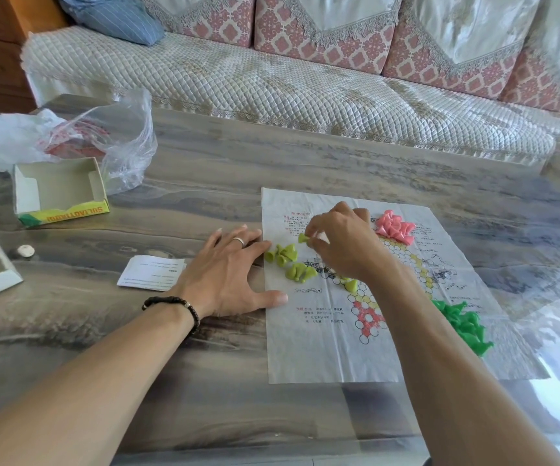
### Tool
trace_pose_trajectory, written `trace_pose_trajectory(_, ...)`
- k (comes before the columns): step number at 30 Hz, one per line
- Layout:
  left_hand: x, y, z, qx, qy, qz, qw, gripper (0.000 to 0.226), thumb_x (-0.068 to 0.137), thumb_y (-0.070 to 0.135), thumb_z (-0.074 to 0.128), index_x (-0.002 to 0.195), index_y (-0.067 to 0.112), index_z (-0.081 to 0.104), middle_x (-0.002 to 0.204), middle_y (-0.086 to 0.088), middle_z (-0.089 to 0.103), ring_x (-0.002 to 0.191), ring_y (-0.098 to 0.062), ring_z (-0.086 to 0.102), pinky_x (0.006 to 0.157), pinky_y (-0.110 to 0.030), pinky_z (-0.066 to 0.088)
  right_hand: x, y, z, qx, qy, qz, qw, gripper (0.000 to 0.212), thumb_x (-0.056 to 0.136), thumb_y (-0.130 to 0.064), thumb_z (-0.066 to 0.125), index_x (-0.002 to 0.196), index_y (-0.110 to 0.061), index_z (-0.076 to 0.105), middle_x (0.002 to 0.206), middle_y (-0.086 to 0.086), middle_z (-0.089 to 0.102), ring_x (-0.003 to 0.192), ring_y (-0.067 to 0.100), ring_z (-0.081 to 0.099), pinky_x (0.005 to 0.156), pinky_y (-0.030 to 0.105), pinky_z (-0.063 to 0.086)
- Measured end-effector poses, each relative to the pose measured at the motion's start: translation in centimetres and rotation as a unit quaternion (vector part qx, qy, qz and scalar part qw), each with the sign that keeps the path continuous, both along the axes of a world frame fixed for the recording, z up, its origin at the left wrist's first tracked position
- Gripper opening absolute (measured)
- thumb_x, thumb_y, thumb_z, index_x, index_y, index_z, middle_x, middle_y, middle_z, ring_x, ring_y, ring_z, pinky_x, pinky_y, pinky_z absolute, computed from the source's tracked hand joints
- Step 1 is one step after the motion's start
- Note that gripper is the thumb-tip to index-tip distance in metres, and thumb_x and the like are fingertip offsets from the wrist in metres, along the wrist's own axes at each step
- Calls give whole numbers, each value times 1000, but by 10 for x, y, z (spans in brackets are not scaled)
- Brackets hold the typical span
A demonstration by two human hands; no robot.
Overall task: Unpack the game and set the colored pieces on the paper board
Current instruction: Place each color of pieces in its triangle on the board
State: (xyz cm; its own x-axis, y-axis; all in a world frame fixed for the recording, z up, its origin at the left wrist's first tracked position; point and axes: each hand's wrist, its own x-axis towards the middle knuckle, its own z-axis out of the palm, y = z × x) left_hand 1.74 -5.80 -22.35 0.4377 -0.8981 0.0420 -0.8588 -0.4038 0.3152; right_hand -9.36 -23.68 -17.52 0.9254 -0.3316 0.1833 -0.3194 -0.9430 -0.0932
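— Pinching one yellow-green piece (303,238) between thumb and fingertips, the right hand (345,243) hovers over the left part of the paper board (308,351). See it?

— Yes. And the left hand (229,274)?

— Flat on the counter (204,381), fingers (255,245) spread and released, tips touching the board's left edge.

— Where are the other pieces?

— More yellow-green pieces (288,260) lie loose on the board just beside that hand. A pink heap (394,227) sits at the far side, a green heap (465,326) at the right edge.

— The packaging?

— An open box tray (58,191) stands well apart to the left, a plastic bag (117,136) behind it, and a folded leaflet (152,272) near the left wrist.
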Motion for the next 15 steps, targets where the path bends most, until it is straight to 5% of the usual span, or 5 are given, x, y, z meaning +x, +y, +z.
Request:
trace_pose_trajectory(9, 1, 0, -2, 4, -1, 1, 1000, 113, 52, 91, 28, 148, 30, 28, 159, 7, 17, 147, -10, 3, 120, -40, 0, -15, -12, 21, 74, -63, -44, 994, 20, 90, -11, 59, 102, -17, 74, 98, -2, 73, 108, 22, 56, 95, 45, 45)
trace_pose_trajectory(15, 1, 0, -2, 0, 2, 0, 1000, 112, 52, 91, 30, 147, 30, 30, 159, 7, 18, 147, -10, 4, 120, -40, 0, -30, -13, 28, 96, -15, -36, 995, 15, 89, -10, 60, 95, -14, 74, 85, -5, 68, 83, 8, 58, 72, 13, 41)
